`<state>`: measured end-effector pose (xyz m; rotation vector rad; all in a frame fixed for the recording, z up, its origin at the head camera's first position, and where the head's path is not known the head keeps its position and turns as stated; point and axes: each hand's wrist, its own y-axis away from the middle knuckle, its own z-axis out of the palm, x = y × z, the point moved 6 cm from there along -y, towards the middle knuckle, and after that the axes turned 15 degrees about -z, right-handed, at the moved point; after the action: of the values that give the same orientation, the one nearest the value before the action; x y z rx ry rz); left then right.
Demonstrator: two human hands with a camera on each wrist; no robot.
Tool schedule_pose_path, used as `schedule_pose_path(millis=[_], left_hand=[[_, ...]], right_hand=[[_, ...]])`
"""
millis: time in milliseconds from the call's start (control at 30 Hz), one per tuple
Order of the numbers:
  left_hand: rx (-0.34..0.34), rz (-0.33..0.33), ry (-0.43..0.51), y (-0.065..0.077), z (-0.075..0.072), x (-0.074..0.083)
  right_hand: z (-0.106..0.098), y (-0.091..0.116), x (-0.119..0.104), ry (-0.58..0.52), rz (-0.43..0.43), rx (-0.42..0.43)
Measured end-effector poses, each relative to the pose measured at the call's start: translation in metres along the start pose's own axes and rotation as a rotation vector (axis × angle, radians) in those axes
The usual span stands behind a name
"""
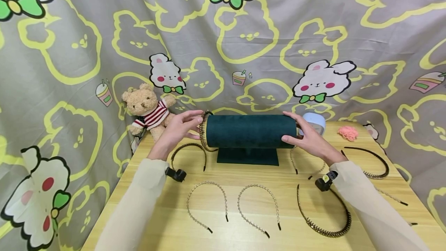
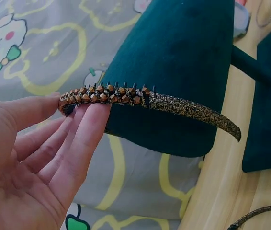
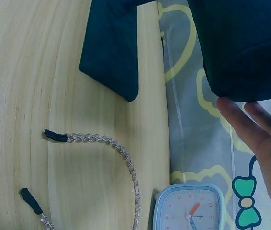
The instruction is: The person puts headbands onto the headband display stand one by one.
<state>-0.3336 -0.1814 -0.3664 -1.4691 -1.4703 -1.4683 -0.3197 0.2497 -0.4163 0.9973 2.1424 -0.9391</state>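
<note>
A dark green velvet headband display stand [image 1: 248, 131] sits near the back of the table, its cylinder raised lengthwise on a flat base [image 1: 247, 157]. At its left end, my left hand [image 1: 178, 130] pinches a headband [image 1: 203, 131] between thumb and fingers. Copper-coloured faceted beads line the top of this headband [image 2: 102, 95], and its end is glittery black and gold. The band stands upright at the cylinder's left end, overlapping it in the left wrist view. My right hand [image 1: 311, 139] touches the cylinder's right end with extended fingers and thumb.
Two clear-beaded headbands [image 1: 208, 183] [image 1: 257, 185] lie in front, and dark ones lie left [image 1: 188, 145] and right [image 1: 331, 235]. More headbands [image 1: 383, 162] are farther right. A teddy bear [image 1: 150, 107], blue clock [image 3: 188, 211] and pink flower [image 1: 347, 133] stand along the back, before a patterned curtain [image 1: 251, 49].
</note>
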Motion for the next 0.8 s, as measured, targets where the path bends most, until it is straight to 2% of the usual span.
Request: schedule_pose_path(millis=[633,800], left_hand=[[0.032,0.01,-0.06,-0.015,0.021,0.01],[0.06,0.04,-0.153,-0.012,0.019,0.009]], right_hand=[[-0.001,0.001,0.001,0.008,-0.005,0.001],[0.0,0.0,0.001,0.011,-0.003,0.001]])
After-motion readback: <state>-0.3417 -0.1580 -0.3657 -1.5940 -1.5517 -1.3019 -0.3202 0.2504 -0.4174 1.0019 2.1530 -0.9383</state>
